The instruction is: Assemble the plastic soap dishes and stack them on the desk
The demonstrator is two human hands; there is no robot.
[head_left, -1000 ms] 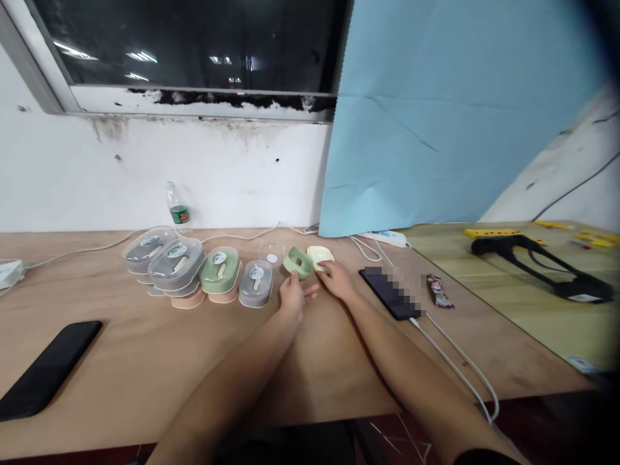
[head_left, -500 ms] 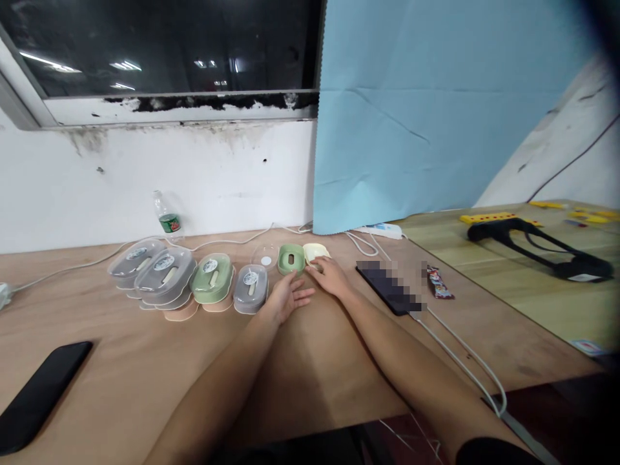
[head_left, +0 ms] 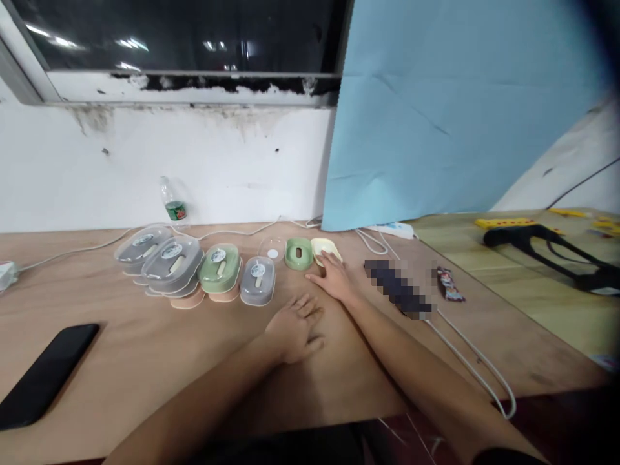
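"Where's the right hand [head_left: 334,276]?"
"One o'clock from the left hand [head_left: 294,330], fingertips at the cream container [head_left: 333,245]."
"And the left hand?"
"Palm down, fingers spread, at or just above the table [head_left: 213,349]; contact is unclear. The open green container [head_left: 292,261] sits at twelve, the lidded grey box [head_left: 258,284] at eleven, the black slab [head_left: 48,374] near nine."

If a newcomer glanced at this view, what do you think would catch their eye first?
Probably the large blue sheet hanging at upper right, beside the dark window. Next would come the clear-topped grey and green boxes grouped on the table, left of centre. Then the two hands: the right hand with its fingers at a cream piece, the left hand spread nearer the viewer.
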